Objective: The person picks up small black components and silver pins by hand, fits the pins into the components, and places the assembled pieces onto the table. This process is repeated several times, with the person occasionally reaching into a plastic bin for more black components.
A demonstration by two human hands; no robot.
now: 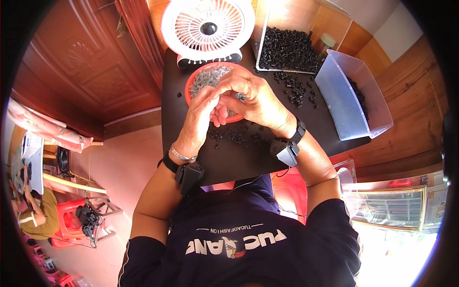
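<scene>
My left hand (200, 111) and my right hand (260, 99) meet over a red bowl (188, 85) on a dark table. The bowl holds many small silvery-grey pieces (209, 78). Fingers of my left hand curl inward, with the thumb raised toward the right hand's fingertips. My right hand arches over from the other side, its index finger and thumb bent in a pinch beside the left. Whatever sits between the fingertips is too small and covered to make out. Small black pieces (235, 136) lie scattered on the table just below my hands.
A white fan (209, 28) stands behind the bowl. At the back right, a clear bin (291, 16) holds many black pieces (287, 48) and a small jar (325, 42). Beside it stands a bluish translucent bin (338, 103). More black pieces (297, 90) lie loose. Another person (40, 213) sits far left.
</scene>
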